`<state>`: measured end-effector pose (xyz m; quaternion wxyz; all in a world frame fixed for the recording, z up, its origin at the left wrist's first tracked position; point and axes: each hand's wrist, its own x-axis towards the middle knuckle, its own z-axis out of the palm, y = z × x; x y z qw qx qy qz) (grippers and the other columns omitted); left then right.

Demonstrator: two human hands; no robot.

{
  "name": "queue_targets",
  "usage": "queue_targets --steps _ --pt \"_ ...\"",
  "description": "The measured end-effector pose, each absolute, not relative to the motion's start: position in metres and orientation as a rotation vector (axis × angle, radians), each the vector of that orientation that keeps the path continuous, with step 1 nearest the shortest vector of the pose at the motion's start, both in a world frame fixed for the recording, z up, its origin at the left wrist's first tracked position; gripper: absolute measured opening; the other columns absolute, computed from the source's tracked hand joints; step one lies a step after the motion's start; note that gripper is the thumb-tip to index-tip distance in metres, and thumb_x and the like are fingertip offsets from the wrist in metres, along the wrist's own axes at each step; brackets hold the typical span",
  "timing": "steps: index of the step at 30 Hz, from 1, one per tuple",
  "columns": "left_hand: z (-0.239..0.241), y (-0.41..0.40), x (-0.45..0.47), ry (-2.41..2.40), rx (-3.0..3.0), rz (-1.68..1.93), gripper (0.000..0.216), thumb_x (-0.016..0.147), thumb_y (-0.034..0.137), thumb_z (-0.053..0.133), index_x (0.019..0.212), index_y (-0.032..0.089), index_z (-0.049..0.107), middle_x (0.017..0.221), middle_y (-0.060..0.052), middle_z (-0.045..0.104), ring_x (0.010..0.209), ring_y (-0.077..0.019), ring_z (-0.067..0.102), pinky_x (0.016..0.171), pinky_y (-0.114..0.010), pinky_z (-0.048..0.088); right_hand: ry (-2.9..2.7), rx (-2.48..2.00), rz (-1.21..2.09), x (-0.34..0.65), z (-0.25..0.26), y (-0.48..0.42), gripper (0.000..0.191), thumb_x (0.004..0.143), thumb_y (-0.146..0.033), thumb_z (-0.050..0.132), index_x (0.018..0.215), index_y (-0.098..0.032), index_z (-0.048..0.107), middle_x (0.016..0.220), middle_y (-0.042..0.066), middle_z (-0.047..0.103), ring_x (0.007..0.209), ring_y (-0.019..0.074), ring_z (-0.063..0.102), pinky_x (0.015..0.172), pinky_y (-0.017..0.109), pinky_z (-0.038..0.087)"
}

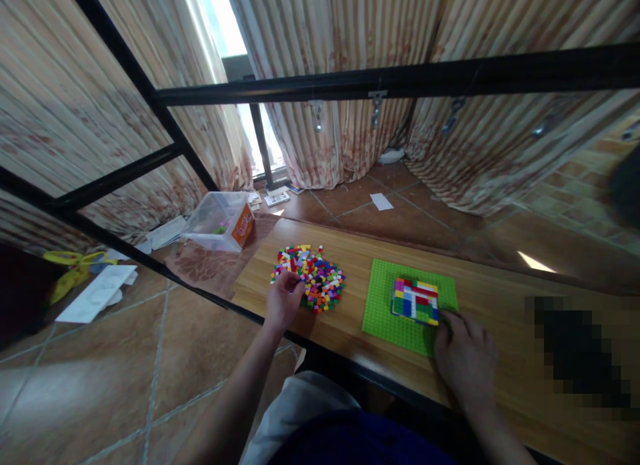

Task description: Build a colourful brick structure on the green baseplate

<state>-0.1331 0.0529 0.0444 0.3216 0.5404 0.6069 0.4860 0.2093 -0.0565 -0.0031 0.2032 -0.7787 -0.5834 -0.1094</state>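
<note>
A pile of small coloured bricks point(313, 277) lies on the wooden table point(495, 298). My left hand point(283, 297) rests at the pile's near left edge, fingers curled in among the bricks; what they hold is hidden. To the right lies a green baseplate point(385, 305) with a flat block of mixed-colour bricks point(415, 300) built on it. My right hand point(463, 362) lies on the plate's near right corner, fingers bent and touching the plate beside the block.
A clear plastic box point(220, 220) with an orange label stands on the floor beyond the table's left end. Black metal bars point(350, 85) cross above and to the left. Papers point(97, 293) lie on the tiled floor. Curtains hang behind.
</note>
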Motion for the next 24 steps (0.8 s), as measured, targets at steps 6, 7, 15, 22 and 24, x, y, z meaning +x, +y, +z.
queue_targets --steps 6,7,15,22,24 --pt "0.056 0.046 -0.119 1.227 0.857 1.281 0.032 0.063 0.021 0.075 0.094 0.016 0.066 0.073 0.003 0.064 0.062 -0.0091 0.06 0.061 -0.021 0.05 -1.635 -2.169 -0.296 0.21 -0.004 -0.056 0.033 0.091 -0.031 0.04 0.112 -0.018 0.063 0.116 0.013 0.062 0.104 0.0283 0.052 0.085 0.043 0.039" --pt "0.059 0.045 -0.118 1.188 0.776 1.246 0.029 0.063 0.021 0.076 0.09 0.015 0.066 0.071 0.002 0.064 0.061 -0.0093 0.061 0.061 -0.021 0.052 -1.641 -2.161 -0.288 0.21 -0.003 -0.056 0.033 0.091 -0.03 0.04 0.112 -0.018 0.062 0.116 0.013 0.062 0.104 0.0284 0.052 0.085 0.043 0.039" --pt "0.072 0.044 -0.116 1.064 0.476 1.166 0.012 0.077 0.02 0.072 0.079 0.014 0.062 0.075 -0.003 0.07 0.062 -0.0088 0.065 0.059 -0.019 0.056 -1.613 -2.168 -0.279 0.207 -0.001 -0.056 0.033 0.09 -0.03 0.04 0.112 -0.019 0.062 0.116 0.013 0.061 0.103 0.0283 0.052 0.085 0.044 0.038" --pt "0.073 0.044 -0.118 1.074 0.523 1.153 0.014 0.078 0.022 0.073 0.079 0.012 0.063 0.076 -0.005 0.072 0.056 -0.0069 0.063 0.052 -0.014 0.052 -1.612 -2.187 -0.295 0.206 0.001 -0.057 0.033 0.091 -0.03 0.04 0.111 -0.018 0.063 0.118 0.012 0.062 0.104 0.028 0.052 0.084 0.042 0.039" --pt "0.072 0.043 -0.119 1.067 0.576 1.168 0.02 0.074 0.026 0.077 0.077 0.013 0.062 0.073 -0.003 0.071 0.054 -0.007 0.063 0.051 -0.015 0.052 -1.615 -2.187 -0.293 0.206 0.001 -0.057 0.033 0.092 -0.031 0.04 0.111 -0.018 0.063 0.118 0.012 0.062 0.104 0.0279 0.052 0.085 0.042 0.04"
